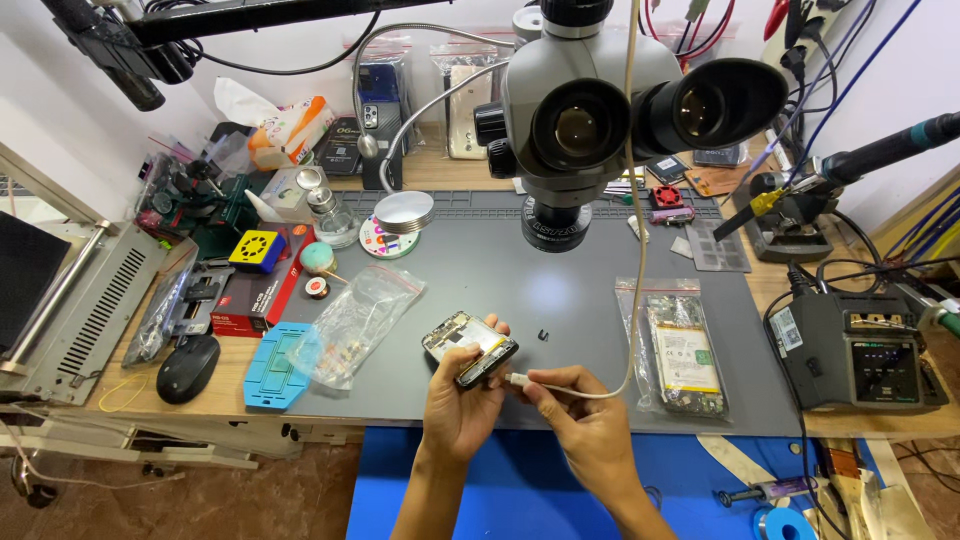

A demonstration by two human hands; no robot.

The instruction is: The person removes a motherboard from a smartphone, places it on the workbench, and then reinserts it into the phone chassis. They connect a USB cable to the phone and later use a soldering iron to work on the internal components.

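My left hand grips an opened phone with its back cover off, held above the near edge of the grey work mat. My right hand pinches the plug of a white cable at the phone's lower end; the plug touches or sits just at the port. The cable rises past the microscope and out of the top of the view. A small black part lies on the mat just right of the phone.
A clear bag with a circuit board lies to the right, another clear bag and a blue tray to the left. A soldering station stands at right, a black mouse at left, cluttered tools behind.
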